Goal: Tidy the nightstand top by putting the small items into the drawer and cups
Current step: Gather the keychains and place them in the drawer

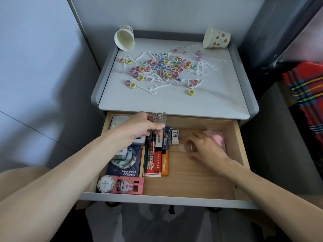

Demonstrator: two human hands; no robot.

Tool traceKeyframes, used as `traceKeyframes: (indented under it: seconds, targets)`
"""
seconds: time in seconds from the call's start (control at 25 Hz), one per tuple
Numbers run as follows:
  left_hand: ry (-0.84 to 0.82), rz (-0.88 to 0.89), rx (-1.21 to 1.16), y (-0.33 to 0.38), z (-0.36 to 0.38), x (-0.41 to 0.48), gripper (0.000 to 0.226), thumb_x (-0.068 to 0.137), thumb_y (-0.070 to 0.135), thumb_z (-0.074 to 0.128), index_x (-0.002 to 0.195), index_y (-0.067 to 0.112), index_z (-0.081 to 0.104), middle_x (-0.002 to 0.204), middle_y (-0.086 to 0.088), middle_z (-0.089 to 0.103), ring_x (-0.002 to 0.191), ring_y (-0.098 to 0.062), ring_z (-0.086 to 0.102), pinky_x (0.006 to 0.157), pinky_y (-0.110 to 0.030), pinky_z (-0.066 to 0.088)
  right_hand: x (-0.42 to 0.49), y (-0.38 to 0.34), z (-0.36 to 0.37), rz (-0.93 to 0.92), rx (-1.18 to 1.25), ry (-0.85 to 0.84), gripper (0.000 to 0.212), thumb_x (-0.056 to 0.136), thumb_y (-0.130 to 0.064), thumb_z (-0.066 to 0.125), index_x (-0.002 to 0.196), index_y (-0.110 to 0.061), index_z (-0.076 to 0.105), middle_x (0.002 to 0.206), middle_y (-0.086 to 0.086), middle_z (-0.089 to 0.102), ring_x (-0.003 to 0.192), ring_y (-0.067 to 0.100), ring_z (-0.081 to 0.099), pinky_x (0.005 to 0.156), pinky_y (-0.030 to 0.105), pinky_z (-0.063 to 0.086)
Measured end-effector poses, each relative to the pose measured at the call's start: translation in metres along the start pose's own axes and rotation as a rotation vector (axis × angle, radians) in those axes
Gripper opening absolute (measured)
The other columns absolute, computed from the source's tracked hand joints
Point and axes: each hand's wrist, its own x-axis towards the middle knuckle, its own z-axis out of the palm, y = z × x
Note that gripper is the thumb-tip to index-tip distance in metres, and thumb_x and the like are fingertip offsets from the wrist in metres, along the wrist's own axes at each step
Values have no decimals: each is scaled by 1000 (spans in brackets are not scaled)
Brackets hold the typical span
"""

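Note:
The wooden drawer [192, 182] stands pulled out under the grey nightstand top [174, 102]. Over its back left part, my left hand [145, 125] grips a clear keychain [159, 117] with a metal chain. My right hand [206, 148] is down in the drawer's right half, its fingers curled on a small clear item [182, 147] lying on the drawer floor. Several pastel hair ties [162, 67] and white floss picks [152, 89] lie scattered on the top. Two paper cups, one at the back left [124, 40] and one at the back right [216, 38], lie tipped over.
The drawer's left half holds a book [125, 168], erasers, lighters [165, 163], a round tin [105, 184] and a pink block [132, 185]. A pink pouch [217, 138] lies at the back right. A red plaid blanket [307, 95] is at the right; grey walls flank the stand.

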Motion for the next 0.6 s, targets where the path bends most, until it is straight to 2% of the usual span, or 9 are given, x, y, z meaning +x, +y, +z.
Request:
traceKeyframes:
  seconds: [0.12,0.24,0.4,0.52,0.6]
  targets:
    - [-4,0,3,0,1,1,30,91,26,70,102,-2,70,94,-15,75,51,-9,36,51,-25,26,-1,-2,1,-24,53,1,21,75,-16,74,96,-15,68,105,1,64,94,25,64,78,37,53]
    - [-2,7,6,-1,2,1,29,92,24,69,102,-3,69,88,-12,74,44,-2,42,53,-25,30,3,-2,1,-11,67,-61,28,75,-13,75,101,-15,68,110,2,64,98,24,65,81,38,53]
    - [-9,17,10,-2,2,1,27,93,21,68,105,-3,68,85,-7,72,38,5,43,53,-24,30,10,2,-1,-19,9,10,25,72,-10,76,95,-16,68,103,0,65,94,24,64,80,34,50]
    - [-93,27,95,0,2,-1,20,93,22,67,101,3,68,88,-10,74,39,7,47,56,-22,33,12,1,-5,-12,-71,9,24,75,-13,74,98,-16,69,105,1,63,97,24,63,79,31,48]
    - [-177,20,148,1,3,-4,16,93,22,68,98,7,68,88,-10,74,39,8,48,55,-17,35,10,-6,-13,18,19,49,22,79,-18,73,101,-18,69,103,-3,65,95,19,64,77,24,47]
